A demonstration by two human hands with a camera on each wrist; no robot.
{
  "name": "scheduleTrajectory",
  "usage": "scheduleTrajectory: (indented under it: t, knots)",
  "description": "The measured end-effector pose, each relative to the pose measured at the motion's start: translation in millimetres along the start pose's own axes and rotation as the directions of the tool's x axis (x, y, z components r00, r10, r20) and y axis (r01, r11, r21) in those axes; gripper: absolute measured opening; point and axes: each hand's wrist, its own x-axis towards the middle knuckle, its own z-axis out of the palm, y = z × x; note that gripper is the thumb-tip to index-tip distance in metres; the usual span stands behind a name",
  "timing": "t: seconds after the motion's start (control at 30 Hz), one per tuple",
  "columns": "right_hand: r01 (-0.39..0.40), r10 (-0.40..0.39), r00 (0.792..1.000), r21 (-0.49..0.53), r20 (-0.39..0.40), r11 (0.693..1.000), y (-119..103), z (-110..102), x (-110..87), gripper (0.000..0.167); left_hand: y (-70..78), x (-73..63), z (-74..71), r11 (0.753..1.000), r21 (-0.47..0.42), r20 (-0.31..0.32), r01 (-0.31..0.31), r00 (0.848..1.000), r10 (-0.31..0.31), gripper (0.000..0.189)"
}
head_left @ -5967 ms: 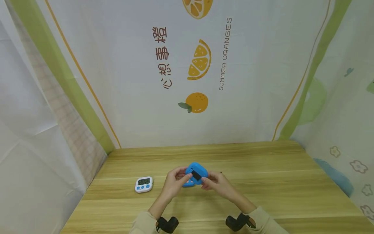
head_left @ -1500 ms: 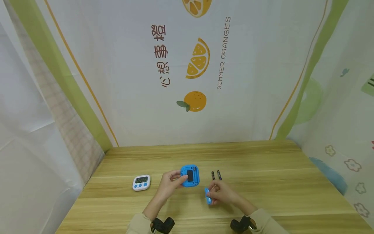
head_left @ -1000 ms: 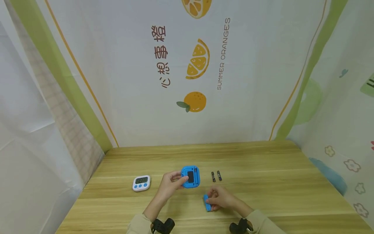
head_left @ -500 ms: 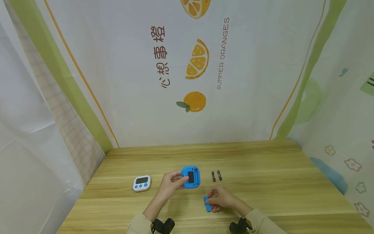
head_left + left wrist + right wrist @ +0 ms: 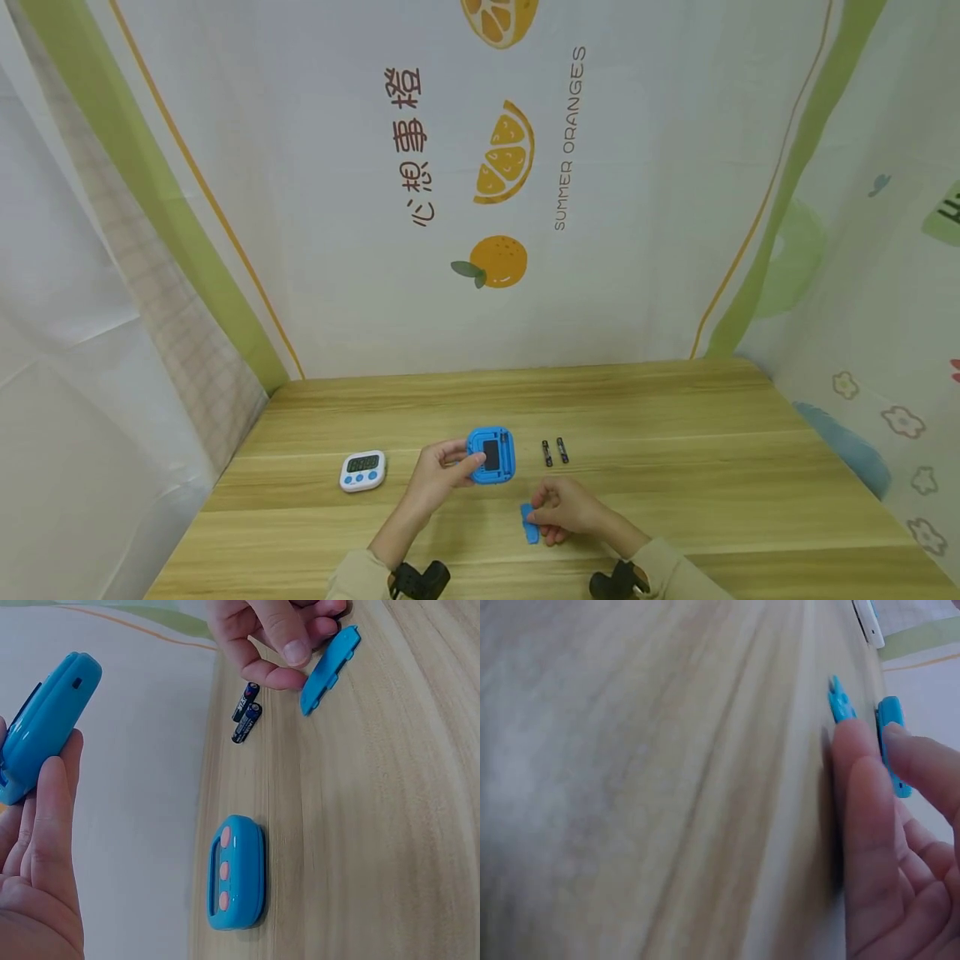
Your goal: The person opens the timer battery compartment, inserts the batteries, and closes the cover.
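Note:
My left hand (image 5: pixel 442 473) grips a blue timer (image 5: pixel 507 475), thumb across its back. The timer's back faces up, with a dark rectangle and an uncovered battery slot. Low over the table, my right hand (image 5: pixel 566 508) is beside a small blue battery cover (image 5: pixel 330 671), its fingertips right at the cover's edge. The cover lies on the wood, and a gap shows between thumb and forefinger in the right wrist view. Two dark batteries (image 5: pixel 555 452) lie side by side beyond the right hand. A second blue timer (image 5: pixel 238 874) with pink buttons stands on the table, hidden in the head view.
A white timer (image 5: pixel 363 471) with blue buttons lies to the left of the left hand. The wooden table (image 5: pixel 675 433) ends at a white printed curtain (image 5: pixel 615 292) at the back, with more cloth on both sides.
Earlier both hands held the blue timer. The right hand has since moved toward me with the cover, lowered it to the table and loosened its fingers. The left hand has hardly moved lately.

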Motion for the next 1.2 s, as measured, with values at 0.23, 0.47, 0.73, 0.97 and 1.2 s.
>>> scheduleTrajectory:
  t: [0.23,0.47,0.73,0.97,1.2]
  knots:
    - [0.007,-0.007,0.999,0.001,0.047,1.0,-2,-10,-6.1,0.018,-1.0,-1.1,0.1,1.0,-0.001,0.003,0.021,1.0,-0.021,0.049]
    - [0.087,-0.085,0.996,-0.064,0.024,0.994,-9,-42,-9.4,0.029,-0.9,-1.9,3.8,0.999,-0.013,0.029,0.036,0.999,-0.036,0.048]
    - [0.098,-0.125,0.981,-0.179,-0.148,0.979,-4,-75,3.9,0.031,17.3,-9.3,9.9,1.0,-0.017,0.054,0.02,0.998,-0.019,0.039]
    - [0.064,-0.11,0.97,-0.208,-0.217,0.976,7,-80,18.1,0.036,29.4,-15.2,15.0,0.999,-0.037,0.075,0.028,0.997,-0.025,0.04]
    - [0.099,-0.139,0.97,-0.197,-0.199,0.975,12,-81,25.7,0.041,14.4,-9.1,12.3,0.999,-0.049,0.078,0.012,0.997,-0.008,0.04]
